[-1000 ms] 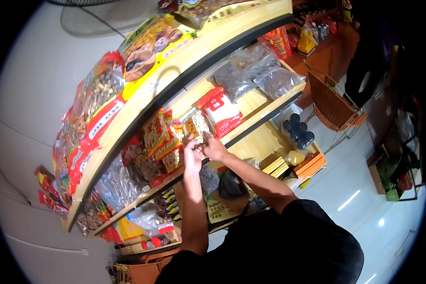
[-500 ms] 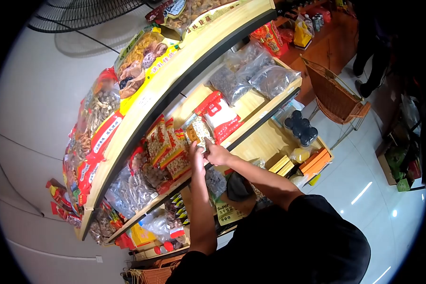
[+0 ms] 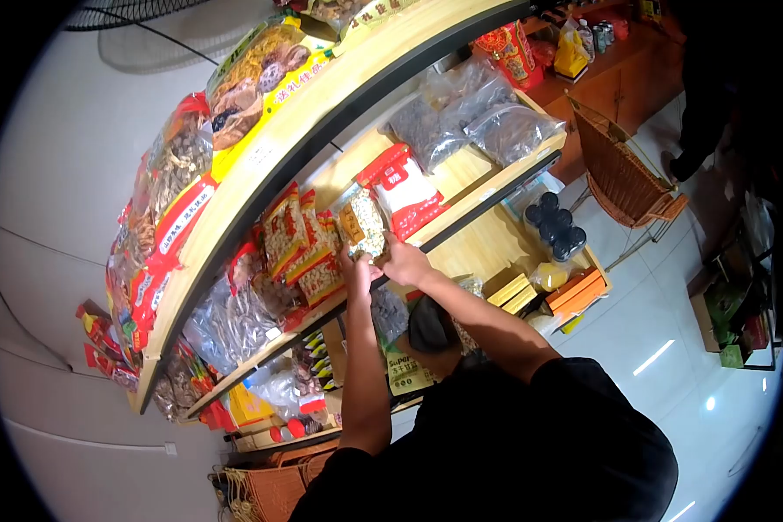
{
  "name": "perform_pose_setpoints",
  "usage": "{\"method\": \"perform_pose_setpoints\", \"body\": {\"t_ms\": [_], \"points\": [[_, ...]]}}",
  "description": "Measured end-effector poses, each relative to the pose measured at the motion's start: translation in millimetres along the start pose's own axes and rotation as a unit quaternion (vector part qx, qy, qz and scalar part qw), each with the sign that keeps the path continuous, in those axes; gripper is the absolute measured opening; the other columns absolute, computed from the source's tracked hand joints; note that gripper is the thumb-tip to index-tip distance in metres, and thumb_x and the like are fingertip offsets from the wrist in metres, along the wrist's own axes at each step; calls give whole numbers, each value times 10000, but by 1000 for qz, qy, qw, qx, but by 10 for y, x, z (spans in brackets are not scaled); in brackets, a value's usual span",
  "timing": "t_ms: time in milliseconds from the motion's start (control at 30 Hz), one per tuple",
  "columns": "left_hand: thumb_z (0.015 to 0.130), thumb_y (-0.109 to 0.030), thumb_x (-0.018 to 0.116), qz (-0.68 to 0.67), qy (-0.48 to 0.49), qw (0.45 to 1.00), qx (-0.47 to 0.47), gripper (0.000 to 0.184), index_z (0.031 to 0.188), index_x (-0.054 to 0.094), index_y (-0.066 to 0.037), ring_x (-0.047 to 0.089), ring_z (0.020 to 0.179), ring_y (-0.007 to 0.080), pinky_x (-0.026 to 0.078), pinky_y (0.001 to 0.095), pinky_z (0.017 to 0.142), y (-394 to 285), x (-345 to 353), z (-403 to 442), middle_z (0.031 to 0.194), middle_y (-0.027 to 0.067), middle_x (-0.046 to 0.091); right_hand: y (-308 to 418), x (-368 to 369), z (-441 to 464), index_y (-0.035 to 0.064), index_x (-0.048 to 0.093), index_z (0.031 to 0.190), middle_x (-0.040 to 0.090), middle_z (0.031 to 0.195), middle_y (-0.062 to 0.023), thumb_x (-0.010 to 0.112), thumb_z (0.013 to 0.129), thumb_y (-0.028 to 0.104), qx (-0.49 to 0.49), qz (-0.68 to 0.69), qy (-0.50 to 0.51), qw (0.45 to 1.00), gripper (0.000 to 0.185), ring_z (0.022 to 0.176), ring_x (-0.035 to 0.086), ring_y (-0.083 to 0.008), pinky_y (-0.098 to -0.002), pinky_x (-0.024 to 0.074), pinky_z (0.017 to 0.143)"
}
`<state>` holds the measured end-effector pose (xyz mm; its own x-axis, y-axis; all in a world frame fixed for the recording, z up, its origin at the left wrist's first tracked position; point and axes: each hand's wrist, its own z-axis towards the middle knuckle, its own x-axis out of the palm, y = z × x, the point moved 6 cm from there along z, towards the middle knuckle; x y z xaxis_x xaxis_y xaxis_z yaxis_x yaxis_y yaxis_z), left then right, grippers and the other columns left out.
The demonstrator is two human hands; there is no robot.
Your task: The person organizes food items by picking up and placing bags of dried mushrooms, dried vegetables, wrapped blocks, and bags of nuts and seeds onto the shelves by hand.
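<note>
A clear packet of pale pieces with a yellow-brown label (image 3: 363, 222) is held at its lower edge by both hands, on the middle shelf (image 3: 461, 213). My left hand (image 3: 358, 274) grips its lower left corner, fingers partly hidden under it. My right hand (image 3: 405, 263) is closed on its lower right side. Just right of the packet lies a red and white bag (image 3: 404, 193). Red and yellow packets (image 3: 296, 248) lean together on the left, close to my left hand.
Dark-filled clear bags (image 3: 470, 113) lie farther right on the shelf. Below are black-lidded jars (image 3: 555, 228) and orange boxes (image 3: 576, 294). A wicker chair (image 3: 622, 178) stands on the floor, and a person's dark-clothed legs (image 3: 700, 122) show behind it.
The packet has come up between my hands and tilted, its label now more visible. Both hands have closed on its lower edge. The camera view has shifted slightly.
</note>
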<state>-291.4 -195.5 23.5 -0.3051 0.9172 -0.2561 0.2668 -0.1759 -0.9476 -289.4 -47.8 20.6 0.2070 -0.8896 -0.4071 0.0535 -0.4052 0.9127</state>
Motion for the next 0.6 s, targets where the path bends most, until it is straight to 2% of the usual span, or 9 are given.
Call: {"method": "perform_pose_setpoints", "body": {"t_ms": [33,100,133,167,267,367,433,500,600], "points": [[786,-34,537,0,-15,1000,7,678,1413,279,-56,582,598,202,540,344,538,21,-1,34,1085,206,542,-35,49,53,-30,418,1326,634,977,-301,594,751,217,3,67,7,998,650,948,630,-399,-454,498,826],[788,-38,541,-13,-6,1000,-8,672,1408,282,-56,580,585,208,541,344,529,72,-6,117,1073,209,548,-120,175,229,-16,439,1333,665,854,-251,581,745,146,4,108,4,994,627,838,656,-384,-441,513,757],[799,-60,539,-33,-3,999,-22,605,1366,327,-58,591,619,230,549,360,564,119,-19,161,1071,182,553,-42,71,166,-13,554,1188,655,794,-243,566,767,120,-49,47,-89,994,442,786,647,-402,-458,513,724],[799,-60,539,-35,-5,999,-24,605,1366,327,-58,591,619,230,549,360,564,142,-57,204,1071,182,553,-10,74,143,-13,554,1188,655,794,-243,566,767,120,-49,44,-86,994,442,786,647,-402,-458,513,724],[814,-84,533,-113,49,992,-38,422,1224,432,-65,590,742,246,529,392,686,143,-82,238,1028,116,570,154,36,79,11,589,923,630,806,-275,570,794,129,-58,-21,-87,994,176,801,620,-432,-487,501,734],[842,-93,511,-162,56,985,-23,328,1169,491,-92,592,809,230,495,379,764,162,-121,178,1021,76,594,229,42,114,8,602,912,629,776,-270,554,804,123,-91,-18,-96,991,165,780,623,-429,-490,500,731],[846,-87,512,-223,109,969,-16,290,1136,516,-98,596,839,204,487,355,782,100,-138,184,1016,70,604,346,36,118,7,607,894,627,756,-265,553,805,126,-112,-22,-112,987,158,763,624,-427,-492,500,719],[867,-115,518,-273,116,955,-22,176,1034,570,-91,597,888,160,467,317,835,100,-161,155,994,56,623,501,3,93,6,612,877,624,736,-260,551,806,130,-135,-25,-123,983,155,746,625,-426,-495,501,707],[873,-117,534,-342,101,933,-44,200,1066,564,-71,584,845,147,472,308,802,245,-260,235,992,44,620,785,-38,109,16,627,784,629,716,-234,577,783,173,-186,-130,-92,970,164,705,634,-400,-479,510,645]]}}
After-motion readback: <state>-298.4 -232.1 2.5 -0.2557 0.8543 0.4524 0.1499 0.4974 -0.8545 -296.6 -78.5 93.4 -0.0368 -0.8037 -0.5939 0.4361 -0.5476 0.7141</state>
